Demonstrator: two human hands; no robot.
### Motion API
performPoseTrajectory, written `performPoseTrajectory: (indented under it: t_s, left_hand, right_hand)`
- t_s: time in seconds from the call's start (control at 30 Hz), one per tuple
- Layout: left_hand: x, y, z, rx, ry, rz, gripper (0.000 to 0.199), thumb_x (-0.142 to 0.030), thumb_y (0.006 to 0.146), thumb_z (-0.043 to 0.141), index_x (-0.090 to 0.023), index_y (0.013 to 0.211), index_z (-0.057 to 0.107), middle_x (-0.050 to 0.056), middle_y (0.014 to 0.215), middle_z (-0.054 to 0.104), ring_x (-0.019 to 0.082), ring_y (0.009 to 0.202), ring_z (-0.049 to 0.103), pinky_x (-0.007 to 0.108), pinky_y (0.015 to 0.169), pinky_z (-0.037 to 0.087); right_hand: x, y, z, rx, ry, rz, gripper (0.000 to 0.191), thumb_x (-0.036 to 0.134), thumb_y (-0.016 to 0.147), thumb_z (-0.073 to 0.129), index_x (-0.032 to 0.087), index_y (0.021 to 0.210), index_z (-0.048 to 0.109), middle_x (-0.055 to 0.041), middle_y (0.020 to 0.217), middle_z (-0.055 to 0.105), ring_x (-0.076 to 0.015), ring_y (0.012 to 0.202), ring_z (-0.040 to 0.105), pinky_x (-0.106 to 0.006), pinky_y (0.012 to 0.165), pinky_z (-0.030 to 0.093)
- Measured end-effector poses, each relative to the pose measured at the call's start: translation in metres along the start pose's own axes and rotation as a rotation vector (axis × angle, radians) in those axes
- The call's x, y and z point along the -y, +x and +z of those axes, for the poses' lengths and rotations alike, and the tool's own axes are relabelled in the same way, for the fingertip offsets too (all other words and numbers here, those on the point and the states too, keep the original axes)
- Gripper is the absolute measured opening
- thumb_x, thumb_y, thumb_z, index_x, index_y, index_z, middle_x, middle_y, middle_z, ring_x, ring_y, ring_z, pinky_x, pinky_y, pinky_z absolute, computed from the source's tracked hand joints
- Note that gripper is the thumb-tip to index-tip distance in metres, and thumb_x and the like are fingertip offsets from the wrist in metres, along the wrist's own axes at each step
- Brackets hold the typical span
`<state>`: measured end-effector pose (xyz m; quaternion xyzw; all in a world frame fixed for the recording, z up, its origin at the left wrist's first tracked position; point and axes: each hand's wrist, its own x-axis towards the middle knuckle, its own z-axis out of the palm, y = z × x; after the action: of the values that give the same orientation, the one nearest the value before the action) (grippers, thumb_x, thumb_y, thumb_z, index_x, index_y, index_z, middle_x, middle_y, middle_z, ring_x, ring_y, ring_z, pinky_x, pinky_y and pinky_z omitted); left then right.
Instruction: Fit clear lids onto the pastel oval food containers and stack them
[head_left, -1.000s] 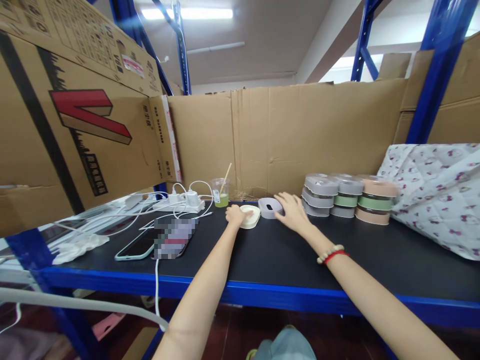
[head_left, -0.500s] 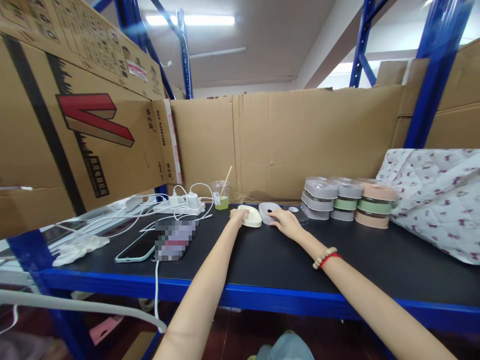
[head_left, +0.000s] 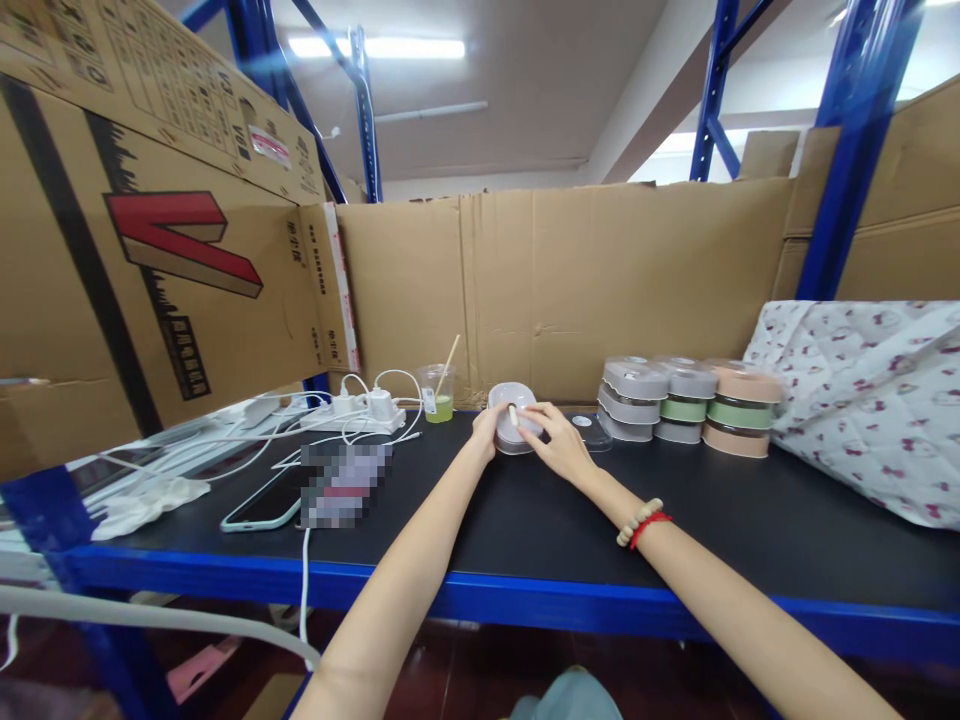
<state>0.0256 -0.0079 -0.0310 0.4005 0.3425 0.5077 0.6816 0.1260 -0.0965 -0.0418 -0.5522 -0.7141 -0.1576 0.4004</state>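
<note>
A pale, rounded container [head_left: 513,438] stands on the black tabletop in front of the cardboard wall. My left hand [head_left: 486,432] grips its left side with closed fingers. My right hand [head_left: 556,438] is at its right, its fingers pinching a small whitish piece [head_left: 514,414] over the container. The cream piece seen earlier is not clearly visible as a separate thing. Just right of the hands lies a clear lid [head_left: 592,433] with a round label.
Stacked grey [head_left: 631,409], green [head_left: 684,410] and peach [head_left: 736,442] containers stand at the right beside a patterned cloth [head_left: 870,400]. Left are a drink cup [head_left: 439,405], a power strip [head_left: 390,424], cables, a phone [head_left: 270,505] and crumpled tissue [head_left: 150,503].
The pale container now sits between both hands, further left. My right hand has moved left and holds a small whitish piece. The cream piece no longer shows beside my left hand.
</note>
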Motion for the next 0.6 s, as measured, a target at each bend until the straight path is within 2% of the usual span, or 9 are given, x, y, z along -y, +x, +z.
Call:
performPoseTrajectory:
  t_s: [0.1, 0.13, 0.2, 0.27, 0.33, 0.4, 0.47, 0.53, 0.6]
  left_hand:
    - [-0.005, -0.009, 0.004, 0.034, -0.03, 0.039, 0.019, -0.017, 0.073, 0.07, -0.012, 0.091, 0.065, 0.006, 0.084, 0.065, 0.014, 0.072, 0.063, 0.024, 0.074, 0.052]
    - [-0.006, -0.012, 0.006, 0.062, -0.038, 0.048, 0.017, -0.018, 0.074, 0.07, -0.012, 0.09, 0.065, 0.006, 0.084, 0.065, 0.014, 0.072, 0.063, 0.025, 0.074, 0.052]
    - [-0.007, -0.018, 0.01, 0.097, -0.029, 0.055, 0.012, -0.018, 0.076, 0.068, -0.011, 0.087, 0.065, 0.006, 0.083, 0.065, 0.014, 0.071, 0.062, 0.025, 0.075, 0.052]
    - [-0.007, -0.022, 0.013, 0.084, 0.007, 0.056, 0.012, -0.02, 0.078, 0.066, -0.01, 0.084, 0.064, 0.007, 0.082, 0.065, 0.014, 0.07, 0.062, 0.025, 0.074, 0.052]
    - [-0.007, -0.024, 0.014, 0.036, 0.044, 0.05, 0.017, -0.023, 0.079, 0.067, -0.008, 0.084, 0.063, 0.009, 0.083, 0.065, 0.015, 0.07, 0.062, 0.026, 0.074, 0.052]
    - [-0.006, -0.023, 0.013, -0.028, 0.078, 0.029, 0.02, -0.024, 0.078, 0.066, -0.007, 0.089, 0.063, 0.01, 0.084, 0.065, 0.016, 0.072, 0.063, 0.026, 0.073, 0.052]
    - [-0.004, -0.02, 0.01, -0.09, 0.116, 0.0, 0.021, -0.021, 0.079, 0.064, -0.007, 0.095, 0.062, 0.01, 0.084, 0.065, 0.017, 0.074, 0.063, 0.025, 0.072, 0.052]
    - [-0.003, -0.017, 0.008, -0.129, 0.151, -0.032, 0.021, -0.017, 0.079, 0.06, -0.007, 0.098, 0.06, 0.009, 0.081, 0.064, 0.017, 0.074, 0.063, 0.024, 0.069, 0.052]
    - [-0.001, -0.014, 0.005, -0.138, 0.18, -0.066, 0.021, -0.013, 0.078, 0.057, -0.008, 0.099, 0.059, 0.008, 0.077, 0.063, 0.017, 0.07, 0.062, 0.024, 0.065, 0.052]
  right_hand:
    - [-0.002, 0.001, -0.002, -0.151, 0.131, 0.318, 0.054, 0.033, 0.08, 0.058, 0.014, 0.129, 0.049, -0.0115, 0.128, 0.051, -0.0193, 0.112, 0.053, -0.03, 0.09, 0.046]
    - [-0.003, 0.002, -0.003, -0.145, 0.17, 0.426, 0.058, 0.035, 0.079, 0.059, 0.014, 0.131, 0.046, -0.0118, 0.127, 0.052, -0.0198, 0.109, 0.056, -0.031, 0.087, 0.047]
    - [-0.005, 0.002, -0.006, -0.038, 0.255, 0.577, 0.054, 0.038, 0.08, 0.055, 0.015, 0.128, 0.048, -0.0098, 0.111, 0.062, -0.0196, 0.092, 0.063, -0.032, 0.08, 0.049]
    - [-0.006, 0.002, -0.011, 0.113, 0.309, 0.609, 0.04, 0.039, 0.085, 0.048, 0.016, 0.117, 0.056, -0.0049, 0.087, 0.067, -0.0177, 0.072, 0.064, -0.031, 0.073, 0.049]
    - [-0.006, 0.001, -0.017, 0.165, 0.246, 0.587, 0.034, 0.041, 0.089, 0.041, 0.018, 0.102, 0.063, -0.0028, 0.077, 0.066, -0.0181, 0.071, 0.064, -0.031, 0.073, 0.047]
    - [-0.006, 0.001, -0.022, 0.111, 0.1, 0.6, 0.039, 0.041, 0.092, 0.033, 0.02, 0.098, 0.065, -0.0038, 0.085, 0.067, -0.0209, 0.086, 0.063, -0.033, 0.079, 0.046]
    - [-0.007, 0.001, -0.026, 0.051, -0.075, 0.614, 0.039, 0.037, 0.092, 0.033, 0.019, 0.108, 0.063, -0.007, 0.103, 0.065, -0.0238, 0.103, 0.058, -0.036, 0.087, 0.042]
    - [-0.012, -0.002, -0.027, 0.052, -0.251, 0.615, 0.042, 0.034, 0.086, 0.045, 0.015, 0.122, 0.056, -0.0124, 0.118, 0.058, -0.027, 0.114, 0.051, -0.04, 0.095, 0.037]
    - [-0.019, -0.005, -0.027, 0.113, -0.384, 0.633, 0.052, 0.033, 0.078, 0.058, 0.014, 0.126, 0.053, -0.0164, 0.124, 0.053, -0.0303, 0.118, 0.047, -0.043, 0.097, 0.035]
